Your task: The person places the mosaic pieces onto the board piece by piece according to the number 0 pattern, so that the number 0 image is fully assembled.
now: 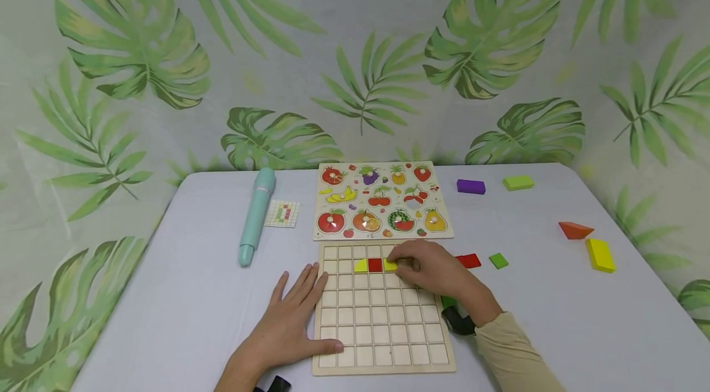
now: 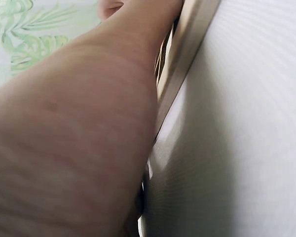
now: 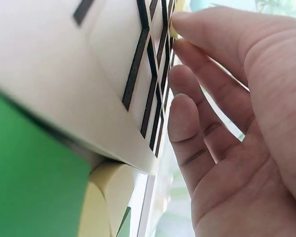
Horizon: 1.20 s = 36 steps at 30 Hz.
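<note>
A wooden grid board (image 1: pixel 384 368) lies in the middle of the table. In its second row from the far edge sit a yellow tile (image 1: pixel 361 265) with a slanted side and a red square tile (image 1: pixel 375 265). Just right of the red one, my right hand (image 1: pixel 435 269) pinches another yellow tile (image 1: pixel 390 265) between thumb and fingertip over the grid. The right wrist view shows this thumb (image 3: pixel 212 24) and the other fingers, loosely bent. My left hand (image 1: pixel 291 324) rests spread along the board's left edge, thumb across its near left corner; the left wrist view shows mostly skin.
A fruit puzzle board (image 1: pixel 383 201) adjoins the grid's far edge. Left of it lie a small pattern card (image 1: pixel 283 214) and a teal cylinder (image 1: pixel 257 219). To the right are red (image 1: pixel 470 261) and green (image 1: pixel 498 261) pieces, plus purple (image 1: pixel 471 187), lime, orange and yellow blocks.
</note>
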Available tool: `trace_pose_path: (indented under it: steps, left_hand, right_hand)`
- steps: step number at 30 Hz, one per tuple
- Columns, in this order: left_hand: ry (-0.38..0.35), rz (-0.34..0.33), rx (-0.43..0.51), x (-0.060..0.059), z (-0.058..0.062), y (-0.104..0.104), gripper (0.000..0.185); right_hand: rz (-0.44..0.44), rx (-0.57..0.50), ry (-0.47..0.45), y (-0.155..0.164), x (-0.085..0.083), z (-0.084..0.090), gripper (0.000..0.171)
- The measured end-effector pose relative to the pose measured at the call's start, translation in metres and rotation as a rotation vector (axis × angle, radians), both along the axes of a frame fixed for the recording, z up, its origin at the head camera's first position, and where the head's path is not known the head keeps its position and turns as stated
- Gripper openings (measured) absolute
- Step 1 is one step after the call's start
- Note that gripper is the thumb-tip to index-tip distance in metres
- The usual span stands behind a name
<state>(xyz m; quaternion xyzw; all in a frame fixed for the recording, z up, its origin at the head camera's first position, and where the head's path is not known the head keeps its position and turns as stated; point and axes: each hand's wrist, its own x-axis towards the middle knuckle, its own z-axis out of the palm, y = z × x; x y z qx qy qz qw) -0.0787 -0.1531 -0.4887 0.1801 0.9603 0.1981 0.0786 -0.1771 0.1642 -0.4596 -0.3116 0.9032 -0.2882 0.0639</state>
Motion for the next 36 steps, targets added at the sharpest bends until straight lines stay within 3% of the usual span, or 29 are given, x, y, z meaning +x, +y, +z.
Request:
trace_pose_path:
  steps: [13,20,36]
  left_hand:
    - [0.001,0.004,-0.001,-0.001,0.000,-0.001,0.127]
    - [0.005,-0.007,0.003,0.000,0.000,-0.002,0.126]
    - [0.000,-0.009,0.009,0.000,0.001,0.000,0.126]
  right_hand:
    - [0.026,-0.007,-0.022,-0.002,0.001,0.002,0.020]
    - [-0.030,0.014,-0.056,0.003,0.005,0.009,0.025]
    - [-0.135,0.011,-0.061,0.067,0.001,0.015,0.030]
